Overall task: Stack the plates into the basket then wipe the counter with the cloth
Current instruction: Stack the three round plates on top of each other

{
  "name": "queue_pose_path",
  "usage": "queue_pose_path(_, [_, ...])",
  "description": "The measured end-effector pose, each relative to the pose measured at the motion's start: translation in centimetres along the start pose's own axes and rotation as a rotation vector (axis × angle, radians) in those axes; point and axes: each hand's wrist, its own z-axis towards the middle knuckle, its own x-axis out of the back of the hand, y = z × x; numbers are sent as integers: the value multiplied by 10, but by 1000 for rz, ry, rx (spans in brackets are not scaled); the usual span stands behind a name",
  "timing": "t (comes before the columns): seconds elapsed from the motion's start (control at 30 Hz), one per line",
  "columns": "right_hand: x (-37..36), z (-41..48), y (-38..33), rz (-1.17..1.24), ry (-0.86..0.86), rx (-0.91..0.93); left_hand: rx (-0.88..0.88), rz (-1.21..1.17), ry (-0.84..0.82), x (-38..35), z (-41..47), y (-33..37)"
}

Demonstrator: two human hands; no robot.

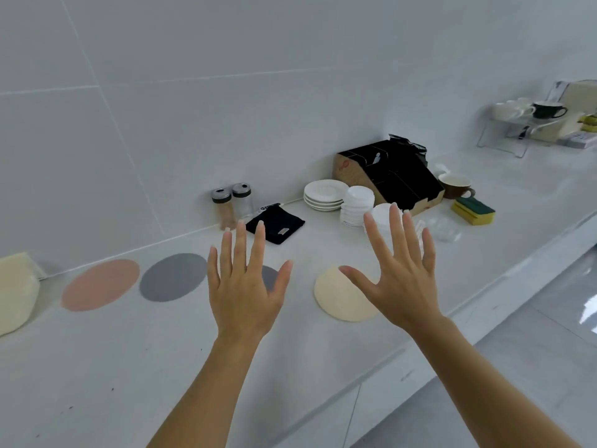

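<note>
1. Both hands are empty. The left hand (246,287) and the right hand (399,276) are held up over the counter (135,360) with fingers spread wide, gripping nothing.
2. Take the black cloth (275,225) as the landmark. It lies folded at the back of the counter against the wall, just right of two shakers (232,202).
3. The plates lie flat in a row in front of the cloth: a pink plate (100,285) far to its left, a grey plate (173,277) nearer, a second grey one (270,277) mostly hidden behind the left hand, and a cream plate (342,295) to the cloth's front right.
4. The cream shape (16,291) at the far left, well beyond the pink plate, looks like the basket, though only part of it shows.
5. My advice: begin with the cream plate, farthest from the basket, and work leftward, stacking as you go.
6. They sit flush on the counter, so slide each to the counter's edge or hook a fingertip under the rim.
7. Leave the white saucers (324,194) right of the cloth alone unless they count as plates.
8. Wipe last, once the row is cleared.
</note>
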Motion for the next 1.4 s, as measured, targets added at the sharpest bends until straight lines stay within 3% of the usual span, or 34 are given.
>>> queue_pose_path(0.37, [-75, 52, 60, 54, -152, 13, -54, 159, -113, -89, 20, 20])
queue_pose_path(0.67, [-142, 72, 113, 125, -333, 164, 89, 253, -220, -153, 2, 58])
queue_pose_path(0.77, [-157, 72, 125, 196, -492, 112, 128, 274, -327, -161, -4, 68])
queue_pose_path(0.83, [-165, 71, 129, 299, -689, -38, 255, 264, -498, -160, 0, 76])
queue_pose_path(0.93, [-170, 73, 131, 332, -958, -279, 585, 112, -743, -166, 5, 88])
queue_pose_path(1.0, [-174, 73, 129, 288, -1017, -339, 849, -107, -804, -168, 9, 97])
queue_pose_path(1.07, [-179, 74, 125, 273, -1050, -382, 989, -198, -808, -172, 10, 102])
queue_pose_path(1.27, [-188, 70, 118, 355, -1103, -409, 1059, -381, -876, -175, 11, 89])
queue_pose_path(1.4, [-187, 67, 109, 452, -1040, -437, 1043, -569, -762, -171, 13, 89])
